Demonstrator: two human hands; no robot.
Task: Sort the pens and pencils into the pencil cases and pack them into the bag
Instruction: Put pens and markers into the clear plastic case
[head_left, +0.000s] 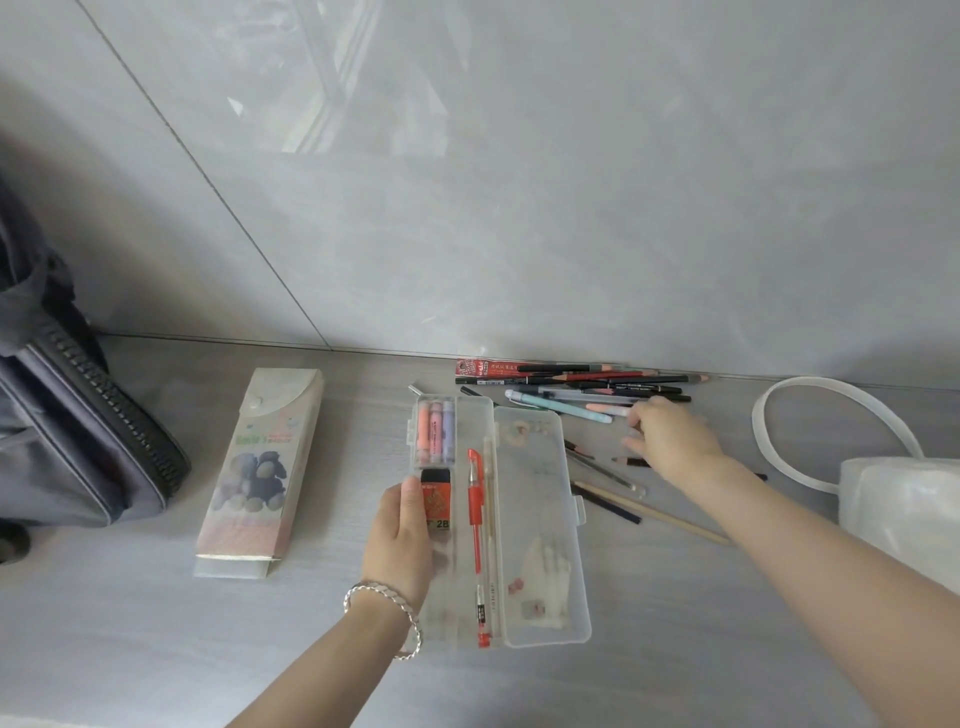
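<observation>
A clear plastic pencil case (540, 519) lies open in the middle of the table. Its left half holds a red pen (475, 525), a small box of pastel highlighters (435, 430) and an orange 2B lead box (435, 501). My left hand (402, 540) rests flat on that left half, holding it down. A pile of pens and pencils (582, 387) lies along the wall behind the case. My right hand (670, 434) reaches over the pile with fingers spread, holding nothing. A closed printed pencil case (260, 467) lies to the left. The dark bag (67, 426) stands at the far left.
More loose pencils (623, 499) lie to the right of the open case, under my right forearm. A translucent white pouch with a loop handle (893, 493) sits at the right edge. A grey tiled wall runs close behind the table.
</observation>
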